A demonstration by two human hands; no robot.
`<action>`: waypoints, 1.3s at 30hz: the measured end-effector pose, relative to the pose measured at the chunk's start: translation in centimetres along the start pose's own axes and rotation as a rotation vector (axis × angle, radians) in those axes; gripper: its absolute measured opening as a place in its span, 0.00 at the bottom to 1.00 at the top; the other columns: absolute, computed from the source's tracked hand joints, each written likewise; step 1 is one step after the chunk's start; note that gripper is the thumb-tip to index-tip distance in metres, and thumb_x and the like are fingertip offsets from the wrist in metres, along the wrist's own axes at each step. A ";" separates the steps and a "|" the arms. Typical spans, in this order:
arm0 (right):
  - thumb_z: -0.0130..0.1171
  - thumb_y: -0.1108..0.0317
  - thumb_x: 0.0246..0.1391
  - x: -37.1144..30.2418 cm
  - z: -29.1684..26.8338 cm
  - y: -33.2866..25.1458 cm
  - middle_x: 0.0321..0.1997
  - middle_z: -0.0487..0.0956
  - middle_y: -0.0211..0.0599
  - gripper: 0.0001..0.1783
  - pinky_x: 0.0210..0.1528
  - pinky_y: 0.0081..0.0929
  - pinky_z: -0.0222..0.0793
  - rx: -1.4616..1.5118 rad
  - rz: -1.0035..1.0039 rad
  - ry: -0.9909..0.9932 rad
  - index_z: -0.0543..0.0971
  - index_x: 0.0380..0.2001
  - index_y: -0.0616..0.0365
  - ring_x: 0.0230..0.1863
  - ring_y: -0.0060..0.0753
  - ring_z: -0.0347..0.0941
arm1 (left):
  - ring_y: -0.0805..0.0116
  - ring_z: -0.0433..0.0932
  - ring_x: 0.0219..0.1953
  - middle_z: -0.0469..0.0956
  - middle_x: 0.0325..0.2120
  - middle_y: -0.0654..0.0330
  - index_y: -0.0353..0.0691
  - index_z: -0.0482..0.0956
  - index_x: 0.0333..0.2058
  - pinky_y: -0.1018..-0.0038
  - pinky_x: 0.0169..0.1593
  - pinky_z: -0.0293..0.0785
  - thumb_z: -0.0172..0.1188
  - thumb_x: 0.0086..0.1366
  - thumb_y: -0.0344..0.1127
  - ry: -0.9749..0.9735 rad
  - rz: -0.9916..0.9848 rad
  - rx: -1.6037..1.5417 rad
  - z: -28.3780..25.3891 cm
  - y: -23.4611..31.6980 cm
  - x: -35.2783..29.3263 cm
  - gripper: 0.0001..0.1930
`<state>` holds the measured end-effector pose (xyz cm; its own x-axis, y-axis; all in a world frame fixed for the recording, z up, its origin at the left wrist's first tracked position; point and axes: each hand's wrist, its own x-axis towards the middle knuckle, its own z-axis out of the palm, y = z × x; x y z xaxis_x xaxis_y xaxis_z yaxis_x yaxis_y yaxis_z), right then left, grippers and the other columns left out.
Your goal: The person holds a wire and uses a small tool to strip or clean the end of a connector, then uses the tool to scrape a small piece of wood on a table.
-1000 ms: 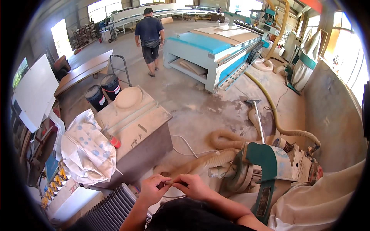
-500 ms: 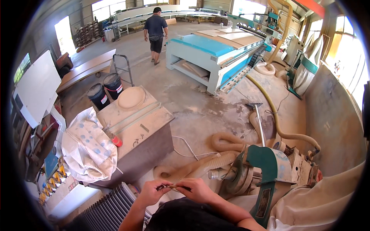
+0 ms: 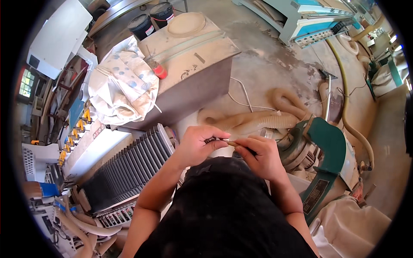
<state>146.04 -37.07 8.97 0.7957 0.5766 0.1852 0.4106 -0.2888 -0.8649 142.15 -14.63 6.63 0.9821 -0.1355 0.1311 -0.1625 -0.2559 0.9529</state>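
In front of my dark-clothed body, both hands meet at a small, thin piece (image 3: 230, 142), part brownish and part shiny. Its kind cannot be made out, since fingers cover most of it. My left hand (image 3: 198, 145) is closed, thumb and forefinger pinching the left end. My right hand (image 3: 261, 155) pinches the right end, its other fingers curled. Whether it is one piece or two joined ones is hidden. Below and left of my left hand is a ribbed black bellows cover (image 3: 129, 165); a green dust-collector blower (image 3: 329, 142) stands right of my right hand.
A dusty box (image 3: 211, 47) ahead bears a patterned cloth sack (image 3: 124, 86) and a red-capped bottle (image 3: 159, 71). Ribbed hoses (image 3: 262, 122) and a white cable (image 3: 247, 94) lie on the floor. A floor wand (image 3: 329, 94) stands beyond the blower; two black buckets (image 3: 161, 13) are behind the box.
My view has tipped down and swung left, so the person walking at the back is out of sight. Both hands still pinch the small piece, close together.
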 end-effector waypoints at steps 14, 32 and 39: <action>0.66 0.72 0.51 -1.4 0.1 0.1 0.24 0.76 0.43 0.07 0.27 0.33 0.68 0.133 0.081 -0.020 0.82 0.34 0.61 0.25 0.45 0.74 | 0.75 0.83 0.32 0.84 0.31 0.58 0.33 0.83 0.41 0.79 0.37 0.78 0.70 0.60 0.29 0.006 -0.005 -0.140 1.6 0.5 -2.2 0.11; 0.65 0.72 0.34 -1.2 0.6 0.9 0.21 0.71 0.31 0.20 0.19 0.30 0.63 -0.259 -0.433 0.131 0.82 0.38 0.55 0.18 0.34 0.68 | 0.80 0.78 0.30 0.82 0.30 0.61 0.31 0.81 0.41 0.82 0.33 0.74 0.69 0.64 0.34 0.012 -0.097 -0.273 1.8 1.2 -3.0 0.12; 0.70 0.72 0.41 -1.4 0.7 0.8 0.19 0.74 0.29 0.16 0.19 0.27 0.62 -0.258 -0.422 0.068 0.84 0.38 0.56 0.17 0.31 0.70 | 0.75 0.81 0.32 0.83 0.31 0.57 0.32 0.82 0.40 0.80 0.36 0.77 0.70 0.61 0.30 0.024 0.065 -0.074 1.7 1.1 -3.4 0.11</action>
<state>144.93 -37.51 7.70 0.5603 0.6353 0.5314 0.7928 -0.2256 -0.5662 138.47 -16.03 6.78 0.9718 -0.1265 0.1992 -0.2196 -0.1761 0.9596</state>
